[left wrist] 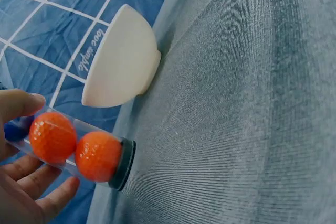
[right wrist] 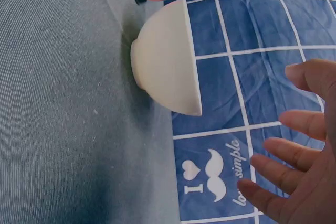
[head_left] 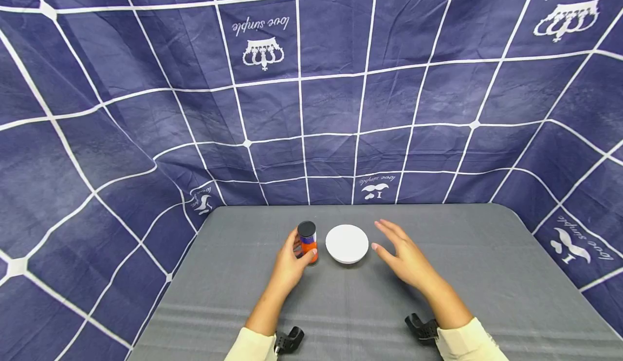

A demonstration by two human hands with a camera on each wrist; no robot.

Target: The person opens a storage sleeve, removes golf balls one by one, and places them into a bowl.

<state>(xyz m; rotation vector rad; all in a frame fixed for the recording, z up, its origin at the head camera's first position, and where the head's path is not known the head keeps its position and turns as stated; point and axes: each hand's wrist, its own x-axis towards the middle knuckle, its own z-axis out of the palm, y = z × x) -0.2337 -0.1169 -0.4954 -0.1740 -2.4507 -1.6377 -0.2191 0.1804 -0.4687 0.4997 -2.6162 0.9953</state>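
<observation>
A clear tube of golf balls (head_left: 307,244) with a black lid stands upright on the grey table, left of a white bowl (head_left: 346,243). Two orange balls and a blue one show through its wall in the left wrist view. My left hand (head_left: 290,261) holds the tube from the left, thumb on the near side and fingers curling behind. The bowl sits upright on its foot, a small gap away from the tube. To the bowl's right, my right hand (head_left: 406,258) hovers with fingers spread and nothing in it; in the right wrist view its fingers (right wrist: 278,156) are apart from the bowl.
The grey cloth-covered table (head_left: 233,307) runs out to both sides of the hands. A blue curtain (head_left: 331,106) with white grid lines rises along the table's back and side edges. Black straps with camera mounts (head_left: 289,340) sit on both wrists.
</observation>
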